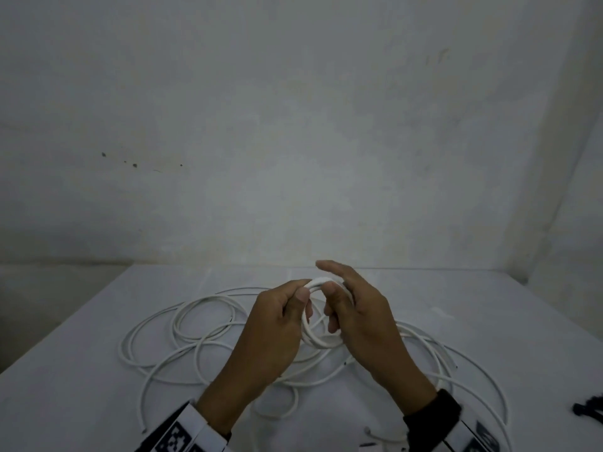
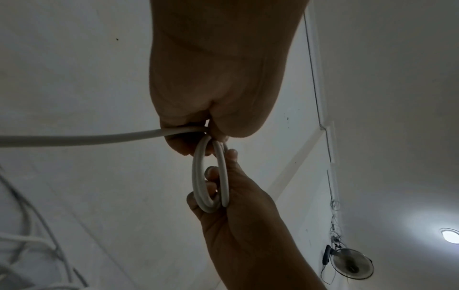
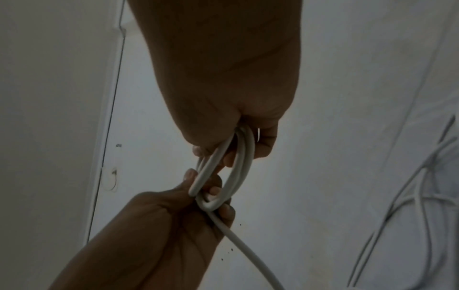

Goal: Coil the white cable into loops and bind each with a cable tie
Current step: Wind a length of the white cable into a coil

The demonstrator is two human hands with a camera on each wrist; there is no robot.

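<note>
White tabletop runs from the near edge back to a bare, marked white wall; light is dim. Nearest, both wrists enter from the bottom edge, each with a band carrying a printed marker. At the near right edge lies a small dark bundle, too cut off to name; it may be the cable ties.

Just beyond, slack white cable sprawls over the table in wide, overlapping rings on both sides of the forearms. Above that heap, the hands meet on a small coil of a few turns, held off the surface. Left hand pinches the far top of the coil between thumb and curled fingers, with the free run leaving its grip toward the heap. Right hand has its lower fingers curled through the coil, the turns resting in them, while its upper fingers stretch out straight toward the wall.

Judging by how it lies, the cable is light, smooth and springy: it holds round curves and probably wants to spring open. Turns would likely slip apart unless pinched where they stack. A sensible hold is across all turns together at one point, leaving the opposite side free for a tie. Tangled slack may snag as it feeds.
</note>
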